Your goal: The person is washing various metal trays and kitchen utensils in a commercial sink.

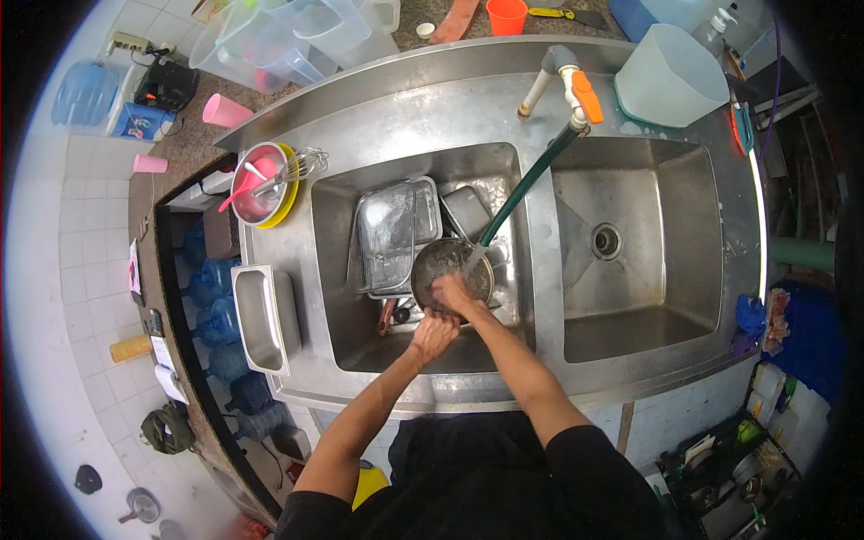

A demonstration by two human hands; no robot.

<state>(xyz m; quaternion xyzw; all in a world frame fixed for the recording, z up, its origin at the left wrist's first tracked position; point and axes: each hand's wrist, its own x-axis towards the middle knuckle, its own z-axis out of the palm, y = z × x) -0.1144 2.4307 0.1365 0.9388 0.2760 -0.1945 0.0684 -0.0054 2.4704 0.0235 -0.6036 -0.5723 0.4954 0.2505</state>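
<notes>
My left hand [436,335] is closed on the near rim of a round metal pan [441,258] in the left sink basin. Inside that pan is my right hand [453,290], its fingers smeared by motion and partly under water, so whether they hold anything cannot be told. Water runs into the pan from the end of a green hose [531,184]. Beyond the pan, to its left, rest a wire mesh basket [385,229] and metal trays, one of them a small rectangular pan [466,212]. A reddish-brown handle [387,317] pokes out below them.
On the left ledge stand a metal bowl [256,202] holding a whisk [301,166] and pink utensils, and a deep steel pan [267,319]. A tap with an orange lever [587,97] feeds the hose. The right basin [630,297] has a drain. A translucent tub [670,76] stands behind it.
</notes>
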